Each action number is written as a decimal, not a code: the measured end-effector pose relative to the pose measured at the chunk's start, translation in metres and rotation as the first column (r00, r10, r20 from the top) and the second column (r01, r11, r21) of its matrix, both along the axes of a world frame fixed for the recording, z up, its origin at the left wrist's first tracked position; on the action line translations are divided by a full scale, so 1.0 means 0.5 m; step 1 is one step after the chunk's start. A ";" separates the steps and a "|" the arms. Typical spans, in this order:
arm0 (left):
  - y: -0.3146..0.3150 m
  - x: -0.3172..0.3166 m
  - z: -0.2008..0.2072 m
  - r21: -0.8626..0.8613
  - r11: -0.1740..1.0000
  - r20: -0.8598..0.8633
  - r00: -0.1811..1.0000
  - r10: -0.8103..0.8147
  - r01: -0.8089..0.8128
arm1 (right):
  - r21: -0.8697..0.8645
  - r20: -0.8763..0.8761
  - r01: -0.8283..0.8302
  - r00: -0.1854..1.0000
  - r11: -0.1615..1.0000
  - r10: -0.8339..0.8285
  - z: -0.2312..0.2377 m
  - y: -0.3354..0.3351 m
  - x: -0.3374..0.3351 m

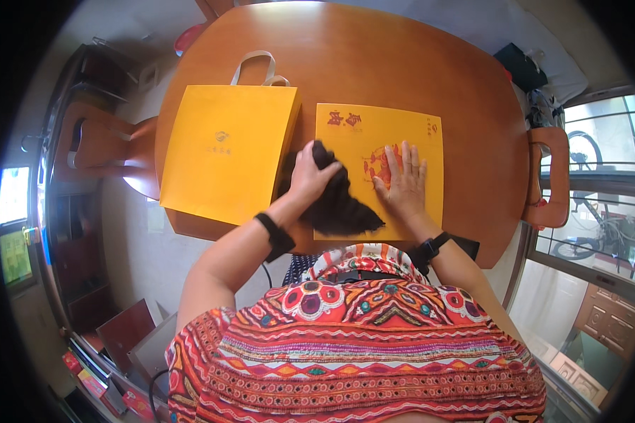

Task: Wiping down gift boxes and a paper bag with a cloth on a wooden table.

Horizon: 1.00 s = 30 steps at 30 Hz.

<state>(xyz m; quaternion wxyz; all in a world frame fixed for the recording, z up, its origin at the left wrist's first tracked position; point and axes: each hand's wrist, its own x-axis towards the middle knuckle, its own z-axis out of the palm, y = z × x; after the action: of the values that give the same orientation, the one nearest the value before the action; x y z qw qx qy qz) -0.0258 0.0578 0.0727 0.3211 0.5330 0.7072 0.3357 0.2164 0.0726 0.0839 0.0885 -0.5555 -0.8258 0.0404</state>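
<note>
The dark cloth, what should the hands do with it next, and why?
Perhaps the left hand could slide the dark cloth gently across the yellow box: it grips the cloth over the box's left side, while the right hand lies palm-down on top, seemingly steadying it.

Table (360,56): varnished wood, smooth, glossy, light reflecting on it. Yellow bag (226,162): stiff paper, smooth face, low sheen; its handles (256,53) of pale, flat ribbon. Yellow flat box (346,148): paper or card surface, smooth, also low sheen. Black cloth (342,204): soft, matt, with fuzzy edge and rough, crumpled folds. Right chair (559,180): polished wood, glossy. Left chair (92,141): also wood, polished. Patterned garment (360,345): cloth, matt, textured. Black strap (275,236) on left wrist: matt, maybe fabric, too small to tell surely.
</note>
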 end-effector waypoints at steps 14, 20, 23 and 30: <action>-0.247 0.034 0.044 -0.303 0.885 -0.007 0.928 -0.373 0.354 | -0.037 0.000 0.125 0.992 0.991 -0.125 -0.038 -0.044 0.030; -0.256 0.002 0.006 -0.242 0.912 -0.132 0.920 -0.368 0.330 | -0.203 -0.057 -0.035 0.998 0.979 0.024 -0.029 -0.007 0.050; -0.235 -0.022 0.006 -0.118 0.952 -0.204 0.931 -0.302 0.283 | -0.211 0.006 0.012 1.000 0.978 -0.011 -0.012 0.017 0.083; -0.145 -0.038 -0.029 0.049 0.993 -0.151 0.982 0.110 -0.104 | -0.144 0.061 0.023 0.998 0.989 -0.014 -0.017 -0.001 0.080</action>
<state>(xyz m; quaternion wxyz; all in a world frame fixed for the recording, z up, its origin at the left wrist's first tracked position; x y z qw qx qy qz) -0.0449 -0.0149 0.0580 0.2362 0.5248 0.7506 0.3247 0.2564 0.0723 0.0755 0.0235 -0.5690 -0.8178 0.0829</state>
